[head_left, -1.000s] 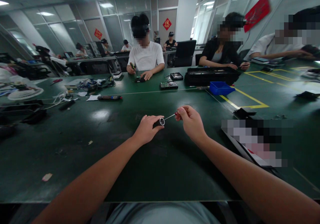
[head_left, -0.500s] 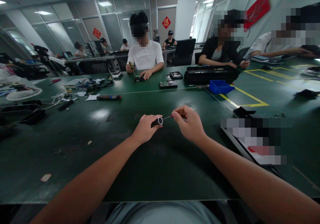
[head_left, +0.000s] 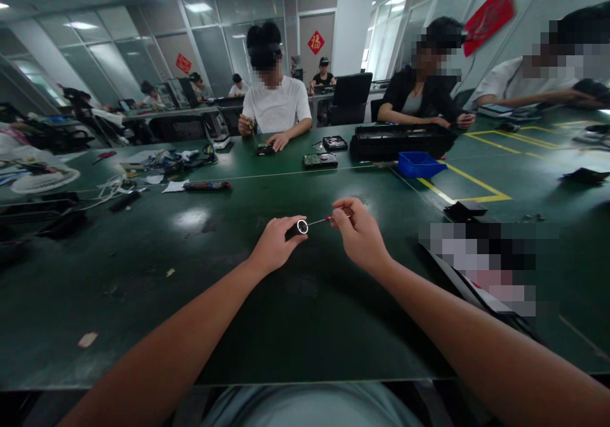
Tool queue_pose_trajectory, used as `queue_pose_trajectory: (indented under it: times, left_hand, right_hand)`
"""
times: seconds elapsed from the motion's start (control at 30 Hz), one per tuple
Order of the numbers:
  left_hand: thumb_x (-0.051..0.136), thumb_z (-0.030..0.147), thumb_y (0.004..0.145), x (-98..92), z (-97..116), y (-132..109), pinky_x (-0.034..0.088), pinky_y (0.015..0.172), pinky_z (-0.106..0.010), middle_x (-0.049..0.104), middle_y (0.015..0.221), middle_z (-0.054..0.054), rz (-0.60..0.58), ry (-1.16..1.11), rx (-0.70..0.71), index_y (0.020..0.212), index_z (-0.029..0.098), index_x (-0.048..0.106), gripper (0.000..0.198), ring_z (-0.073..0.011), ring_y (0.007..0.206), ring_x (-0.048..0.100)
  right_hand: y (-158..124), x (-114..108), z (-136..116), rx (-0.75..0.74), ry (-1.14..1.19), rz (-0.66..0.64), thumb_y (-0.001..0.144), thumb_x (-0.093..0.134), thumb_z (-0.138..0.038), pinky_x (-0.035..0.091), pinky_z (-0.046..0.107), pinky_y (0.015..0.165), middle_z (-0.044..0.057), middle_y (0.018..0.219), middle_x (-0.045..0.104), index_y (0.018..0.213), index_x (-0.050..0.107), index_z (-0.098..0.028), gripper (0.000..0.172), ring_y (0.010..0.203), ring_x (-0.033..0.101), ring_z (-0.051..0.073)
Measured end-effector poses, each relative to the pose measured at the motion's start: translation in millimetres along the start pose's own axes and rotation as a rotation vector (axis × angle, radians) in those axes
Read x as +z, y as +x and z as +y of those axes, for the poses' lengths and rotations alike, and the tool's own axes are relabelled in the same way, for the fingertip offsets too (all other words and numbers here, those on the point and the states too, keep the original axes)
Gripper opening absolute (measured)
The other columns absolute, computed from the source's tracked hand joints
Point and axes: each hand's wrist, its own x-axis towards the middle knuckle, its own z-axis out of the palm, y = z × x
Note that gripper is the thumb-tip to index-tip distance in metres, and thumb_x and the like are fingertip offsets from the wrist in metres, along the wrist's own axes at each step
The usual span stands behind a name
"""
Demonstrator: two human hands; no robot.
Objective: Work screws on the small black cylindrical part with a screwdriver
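My left hand (head_left: 274, 244) is closed around a black cylinder (head_left: 296, 229) with a pale ring around its end; its exact kind is unclear. That ringed end faces right. In my right hand (head_left: 361, 233) is a screwdriver (head_left: 328, 218), gripped by its handle, with a bit of red where the shaft begins. The thin shaft points left, and its tip is at the ringed end of the cylinder. Whether the tip sits inside the end I cannot tell. Both hands are just above the green table (head_left: 305, 325).
Farther back lie a circuit board part (head_left: 320, 160), a blue bin (head_left: 420, 164) and a long black housing (head_left: 403, 141). A dark pen-like tool (head_left: 208, 186) and tangled cables (head_left: 178, 158) lie left. A blurred-out flat item (head_left: 476, 268) is at right. Several people work around the table.
My left hand with the cylinder has shifted very slightly left. The fingers of my right hand have changed their hold on the screwdriver handle a little.
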Motion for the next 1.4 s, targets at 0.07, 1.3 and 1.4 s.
queue_pose_trajectory:
  times: [0.07, 1.3, 1.4]
  left_hand:
    - [0.065, 0.032, 0.091, -2.3, 1, 1, 0.043, 0.104, -0.043, 0.067, 0.119, -0.004, 0.021, -0.016, -0.007, 0.128, 0.025, 0.06, 0.038, -0.0229, 0.11, 0.06]
    - [0.064, 0.034, 0.092, -1.7, -3, 1, 0.028, 0.114, -0.057, 0.065, 0.125, -0.003, -0.088, 0.107, 0.036, 0.132, 0.031, 0.057, 0.041, -0.0252, 0.119, 0.056]
    - [0.063, 0.034, 0.092, -0.6, -4, 1, 0.027, 0.114, -0.059, 0.066, 0.123, -0.003, -0.093, 0.113, 0.039, 0.132, 0.03, 0.058, 0.041, -0.0254, 0.118, 0.056]
  right_hand:
    - [2, 3, 4, 0.062, 0.144, 0.006, 0.092, 0.055, -0.041, 0.052, 0.036, 0.074, 0.004, 0.082, 0.068, 0.097, 0.06, -0.021, 0.021, 0.076, 0.065, 0.019]
    - [1, -4, 1, -0.059, -0.113, 0.102, 0.1, 0.042, -0.037, 0.044, 0.033, 0.068, 0.001, 0.075, 0.064, 0.091, 0.054, -0.024, 0.019, 0.07, 0.061, 0.018]
    - [1, -4, -1, -0.069, -0.128, 0.027, 0.1, 0.042, -0.036, 0.045, 0.033, 0.069, 0.002, 0.076, 0.065, 0.091, 0.055, -0.024, 0.019, 0.072, 0.062, 0.018]
